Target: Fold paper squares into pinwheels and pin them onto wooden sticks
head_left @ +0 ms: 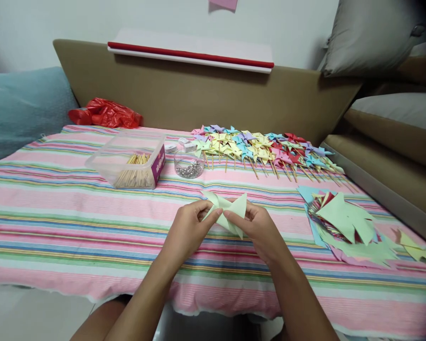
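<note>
Green pinwheel [231,205], pinching fingers [213,217], striped cloth [92,213] beneath

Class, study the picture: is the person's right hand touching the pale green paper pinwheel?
Touching. The head view shows the right hand with its thumb laid over the front of the pale green paper pinwheel.

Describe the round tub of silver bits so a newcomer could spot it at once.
On the striped cloth, look past the left hand to the big clear box of wooden sticks. Just right of that box in the picture stands the round clear tub. Unlike the box, it is small and round, with silver bits inside.
</note>
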`<state>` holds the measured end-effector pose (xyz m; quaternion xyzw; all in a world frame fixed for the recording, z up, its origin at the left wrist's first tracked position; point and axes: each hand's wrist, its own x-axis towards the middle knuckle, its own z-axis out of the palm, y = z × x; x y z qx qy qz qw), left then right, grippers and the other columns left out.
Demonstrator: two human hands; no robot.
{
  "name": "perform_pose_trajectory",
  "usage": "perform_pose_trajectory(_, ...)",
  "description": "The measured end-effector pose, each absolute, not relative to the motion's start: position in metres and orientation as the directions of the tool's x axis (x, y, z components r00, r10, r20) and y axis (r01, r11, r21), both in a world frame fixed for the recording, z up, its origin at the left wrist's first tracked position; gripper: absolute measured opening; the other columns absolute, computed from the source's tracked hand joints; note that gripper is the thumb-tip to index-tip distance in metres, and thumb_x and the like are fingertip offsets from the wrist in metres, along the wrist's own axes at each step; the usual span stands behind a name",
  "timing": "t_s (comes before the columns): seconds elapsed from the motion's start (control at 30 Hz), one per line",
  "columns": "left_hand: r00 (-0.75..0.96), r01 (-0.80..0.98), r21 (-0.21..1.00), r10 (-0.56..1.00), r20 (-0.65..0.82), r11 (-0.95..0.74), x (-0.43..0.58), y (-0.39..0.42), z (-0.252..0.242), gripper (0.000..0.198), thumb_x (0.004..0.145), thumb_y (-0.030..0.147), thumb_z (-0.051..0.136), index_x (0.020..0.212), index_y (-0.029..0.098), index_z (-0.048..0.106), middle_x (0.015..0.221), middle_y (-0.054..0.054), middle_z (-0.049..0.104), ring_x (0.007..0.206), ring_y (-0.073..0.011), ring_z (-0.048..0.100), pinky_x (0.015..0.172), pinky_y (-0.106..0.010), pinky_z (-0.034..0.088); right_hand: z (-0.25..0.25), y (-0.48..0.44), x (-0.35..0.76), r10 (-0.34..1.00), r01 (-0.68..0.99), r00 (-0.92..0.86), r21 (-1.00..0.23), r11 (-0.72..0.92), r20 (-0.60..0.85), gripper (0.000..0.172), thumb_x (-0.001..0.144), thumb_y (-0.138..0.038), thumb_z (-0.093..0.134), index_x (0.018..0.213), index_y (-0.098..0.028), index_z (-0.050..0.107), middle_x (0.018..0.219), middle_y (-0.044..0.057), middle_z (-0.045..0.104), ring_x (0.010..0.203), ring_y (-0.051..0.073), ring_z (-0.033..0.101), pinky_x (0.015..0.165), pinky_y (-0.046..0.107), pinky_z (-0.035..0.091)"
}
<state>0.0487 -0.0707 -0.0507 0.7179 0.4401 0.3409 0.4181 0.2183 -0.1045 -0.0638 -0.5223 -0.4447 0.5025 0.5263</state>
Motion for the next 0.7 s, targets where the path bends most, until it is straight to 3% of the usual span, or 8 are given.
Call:
perform_pose_trajectory(0.17, 0.396, 0.388, 0.871, 0.908, 0.137, -0.301, 0.046, -0.069, -0.049, 0.036, 0.093, 0.041, 0.058, 0.066, 0.019, 0.050, 0.062, 0.005, 0.036, 0.061, -0.0131, 0.034, 0.056, -0.028, 0.024, -0.066, -0.104, 0.221, 0.992, -0.035, 0.070, -0.994, -0.102, -0.104, 0.040, 0.077, -0.043, 0.078, 0.108, -0.017, 0.074, 0.081, 0.003, 0.071, 0.069, 0.017, 0.061, 0.056, 0.026, 0.047)
perform_pose_trajectory(0.27, 0.409, 0.337, 0.902, 0.905, 0.119, -0.271, 0.046, -0.070, -0.048, 0.030, 0.092, 0.041, 0.060, 0.073, 0.019, 0.061, 0.065, 0.003, 0.049, 0.062, -0.0138, 0.042, 0.057, -0.027, 0.030, -0.067, -0.103, 0.219, 0.992, -0.040, 0.074, -0.994, -0.101, -0.104, 0.035, 0.077, -0.041, 0.079, 0.103, -0.018, 0.075, 0.079, 0.002, 0.072, 0.065, 0.016, 0.060, 0.054, 0.025, 0.045)
perform_pose_trajectory(0.37, 0.373, 0.153, 0.974, 0.923, 0.098, -0.165, 0.050, -0.072, -0.049, 0.023, 0.090, 0.042, 0.065, 0.092, 0.020, 0.070, 0.085, -0.002, 0.069, 0.078, -0.0179, 0.059, 0.068, -0.027, 0.042, -0.066, -0.102, 0.213, 0.984, -0.201, 0.147, -0.977, -0.067, -0.098, 0.028, 0.074, -0.039, 0.082, 0.091, -0.017, 0.077, 0.082, 0.003, 0.075, 0.069, 0.017, 0.063, 0.060, 0.027, 0.048)
perform_pose_trajectory(0.47, 0.321, -0.096, 0.995, 0.947, 0.016, 0.016, 0.057, -0.075, -0.052, 0.031, 0.083, 0.040, 0.076, 0.107, 0.021, 0.069, 0.096, -0.004, 0.073, 0.091, -0.0204, 0.066, 0.080, -0.029, 0.049, -0.062, -0.101, 0.201, 0.969, -0.455, 0.233, -0.890, 0.028, -0.088, 0.026, 0.073, -0.038, 0.083, 0.090, -0.018, 0.078, 0.087, 0.004, 0.077, 0.079, 0.020, 0.068, 0.070, 0.030, 0.052)
perform_pose_trajectory(0.53, 0.338, -0.210, 0.973, 0.941, -0.022, 0.098, 0.061, -0.077, -0.054, 0.033, 0.079, 0.037, 0.080, 0.105, 0.019, 0.070, 0.094, -0.004, 0.073, 0.091, -0.0190, 0.067, 0.083, -0.028, 0.051, -0.059, -0.101, 0.192, 0.966, -0.563, 0.242, -0.824, 0.066, -0.089, 0.022, 0.073, -0.036, 0.083, 0.089, -0.021, 0.078, 0.086, 0.002, 0.077, 0.083, 0.021, 0.068, 0.073, 0.031, 0.053)
perform_pose_trajectory(0.7, 0.370, -0.334, 0.936, 0.929, 0.023, 0.110, 0.065, -0.078, -0.052, 0.021, 0.088, 0.038, 0.073, 0.097, 0.019, 0.077, 0.097, -0.005, 0.074, 0.093, -0.0159, 0.065, 0.085, -0.025, 0.051, -0.060, -0.100, 0.183, 0.963, -0.659, 0.232, -0.751, 0.052, -0.137, 0.009, 0.074, -0.031, 0.080, 0.080, -0.025, 0.077, 0.084, -0.001, 0.076, 0.076, 0.018, 0.066, 0.068, 0.029, 0.052)
